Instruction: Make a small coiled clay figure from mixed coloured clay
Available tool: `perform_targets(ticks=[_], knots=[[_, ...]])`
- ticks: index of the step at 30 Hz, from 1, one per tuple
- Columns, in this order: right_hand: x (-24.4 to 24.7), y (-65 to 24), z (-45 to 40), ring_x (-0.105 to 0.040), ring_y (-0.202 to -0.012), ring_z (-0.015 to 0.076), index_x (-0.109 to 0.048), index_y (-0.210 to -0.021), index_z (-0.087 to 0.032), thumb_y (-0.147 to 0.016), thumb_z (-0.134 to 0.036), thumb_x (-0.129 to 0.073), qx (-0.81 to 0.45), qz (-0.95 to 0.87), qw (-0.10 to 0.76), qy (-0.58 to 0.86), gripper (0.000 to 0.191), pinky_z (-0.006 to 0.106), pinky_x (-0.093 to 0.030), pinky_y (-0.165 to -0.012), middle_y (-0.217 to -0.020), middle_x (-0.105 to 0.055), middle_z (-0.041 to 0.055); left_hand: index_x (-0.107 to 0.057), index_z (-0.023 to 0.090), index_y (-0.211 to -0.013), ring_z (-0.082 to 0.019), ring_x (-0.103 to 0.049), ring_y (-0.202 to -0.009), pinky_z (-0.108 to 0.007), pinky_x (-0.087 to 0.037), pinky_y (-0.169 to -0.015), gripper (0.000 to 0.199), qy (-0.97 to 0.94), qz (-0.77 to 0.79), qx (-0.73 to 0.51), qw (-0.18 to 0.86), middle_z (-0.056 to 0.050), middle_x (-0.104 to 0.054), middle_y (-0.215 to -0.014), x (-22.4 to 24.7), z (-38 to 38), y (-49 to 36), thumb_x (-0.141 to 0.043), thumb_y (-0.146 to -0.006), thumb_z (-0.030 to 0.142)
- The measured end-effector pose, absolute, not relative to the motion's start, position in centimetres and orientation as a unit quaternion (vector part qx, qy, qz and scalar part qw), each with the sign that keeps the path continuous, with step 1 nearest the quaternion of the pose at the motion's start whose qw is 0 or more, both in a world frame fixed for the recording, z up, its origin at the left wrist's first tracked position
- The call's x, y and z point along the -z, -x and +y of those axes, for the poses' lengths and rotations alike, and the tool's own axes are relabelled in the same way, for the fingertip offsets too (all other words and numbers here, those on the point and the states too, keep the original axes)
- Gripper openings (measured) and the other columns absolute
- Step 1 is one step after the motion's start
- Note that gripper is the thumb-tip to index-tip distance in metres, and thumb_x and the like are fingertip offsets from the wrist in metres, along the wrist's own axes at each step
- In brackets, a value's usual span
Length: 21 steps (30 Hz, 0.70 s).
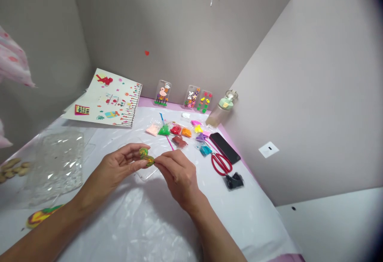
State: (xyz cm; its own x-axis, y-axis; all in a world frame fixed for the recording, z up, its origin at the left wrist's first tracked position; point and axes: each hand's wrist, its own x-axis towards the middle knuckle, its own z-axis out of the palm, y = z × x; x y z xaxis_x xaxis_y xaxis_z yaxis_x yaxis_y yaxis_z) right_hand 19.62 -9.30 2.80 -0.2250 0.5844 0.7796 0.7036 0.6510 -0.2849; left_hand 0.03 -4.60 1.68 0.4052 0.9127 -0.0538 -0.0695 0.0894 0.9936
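A marbled green, yellow and orange clay piece (144,153) with two rounded parts is held above the table. My left hand (115,166) grips it between thumb and fingers from the left. At its right end, my right hand (181,174) has its fingertips pinched together on the lower part; whether a small bit sits between them is hidden. Below the hands lies a flat clear piece (146,175), partly covered. Another marbled clay piece (40,217) in yellow, red and green lies by my left forearm, which hides part of it.
Small bags of coloured clay, such as green (164,130) and black (234,181), lie beyond and right of my hands. Red-handled scissors (221,164), a phone (225,147) and a bottle (220,111) stand or lie right. A clear plastic tray (61,164) is left. Decorated phone cases (163,93) lean against the wall.
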Motion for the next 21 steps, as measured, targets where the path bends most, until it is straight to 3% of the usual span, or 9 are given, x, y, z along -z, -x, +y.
perform_targets(ticks=[10,21], knots=[[-2.84,-20.15,-9.26,-0.070,-0.084,0.0176,-0.070,-0.110,-0.017,-0.103,-0.020,-0.058,0.083,-0.790,0.454,0.405,0.014,0.028,-0.058,-0.073,-0.094,-0.076,0.0095,-0.073,0.037,-0.112,-0.015,-0.072,-0.099,-0.019,-0.057,-0.086,0.036,-0.545,0.382,-0.398,0.632,0.006,-0.078,-0.100,-1.92,-4.57,-0.10,-0.085,-0.079,0.048],[-3.30,-20.05,-9.45,-0.063,-0.073,0.0164,-0.072,-0.097,-0.017,-0.102,-0.013,-0.057,0.092,-0.809,0.408,0.413,0.016,0.028,-0.051,-0.066,-0.085,-0.074,0.0058,-0.072,0.034,-0.113,-0.019,-0.072,-0.105,-0.024,-0.058,-0.089,0.039,-0.551,0.384,-0.383,0.634,0.004,-0.076,-0.100,-1.99,-4.59,-0.24,-0.085,-0.079,0.046]])
